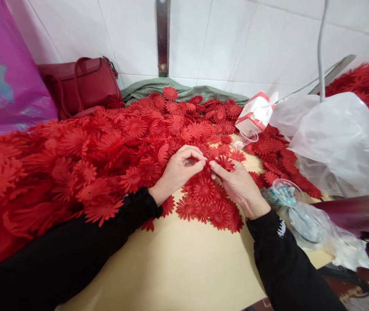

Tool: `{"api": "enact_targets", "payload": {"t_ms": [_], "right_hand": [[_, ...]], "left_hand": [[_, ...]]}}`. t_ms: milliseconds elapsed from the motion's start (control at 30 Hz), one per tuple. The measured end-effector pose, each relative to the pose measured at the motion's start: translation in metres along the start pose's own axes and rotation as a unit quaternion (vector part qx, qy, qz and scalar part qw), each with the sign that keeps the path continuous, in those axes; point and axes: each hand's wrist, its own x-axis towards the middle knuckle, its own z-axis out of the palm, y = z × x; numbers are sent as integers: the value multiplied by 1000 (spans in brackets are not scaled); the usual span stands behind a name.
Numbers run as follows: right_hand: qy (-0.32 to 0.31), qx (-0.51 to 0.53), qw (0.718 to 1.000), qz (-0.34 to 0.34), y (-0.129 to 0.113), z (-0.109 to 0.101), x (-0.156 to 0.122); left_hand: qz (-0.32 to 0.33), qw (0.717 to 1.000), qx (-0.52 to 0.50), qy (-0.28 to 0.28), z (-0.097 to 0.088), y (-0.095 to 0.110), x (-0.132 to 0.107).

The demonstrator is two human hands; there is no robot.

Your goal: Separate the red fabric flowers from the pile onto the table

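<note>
Head view: flower pile (135, 129) toward our worktop's (178, 263) far edge.
Right hand (243, 188): grips red flower (225, 163), likely steadying it.
Left hand (178, 170): pinched closed, contents unclear.

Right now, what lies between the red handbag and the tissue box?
In the head view, a heap of red artificial flower pieces fills the stretch between handbag and tissue box, with a grey-green sheet behind.

No words can be read. White letters (281, 228) are printed on the right sleeve (290, 263), but they are too small to be made out. Pale marks on the purple bag (19, 69) are too blurry to be read.
</note>
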Motion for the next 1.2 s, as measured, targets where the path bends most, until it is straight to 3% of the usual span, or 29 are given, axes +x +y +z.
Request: {"api": "enact_targets", "payload": {"t_ms": [200,333,467,600,733,867,1033,1133,1200], "right_hand": [[56,34,998,2,4,9,1],[92,38,995,8,8,13,0],[111,-57,990,-60,13,13,2],[149,-181,963,-136,15,13,4],[141,-94,981,-90,19,15,7],[156,-109,977,-95,22,15,9],[138,-22,988,-57,26,16,11],[158,-139,972,-108,23,11,12],[183,-291,921,-184,18,2,15]], "left_hand": [[17,999,23,24,5,-2,-2],[46,997,61,10,7,0,-3],[47,997,60,1,7,-2,-2],[47,998,32,1,9,-7,0],[36,999,13,-7,11,-7,1],[23,1000,5,-4,11,-7,2],[16,1000,10,2,12,-6,3],[3,1000,9,9,12,-3,2],[3,1000,7,5,11,2,-1]]}}
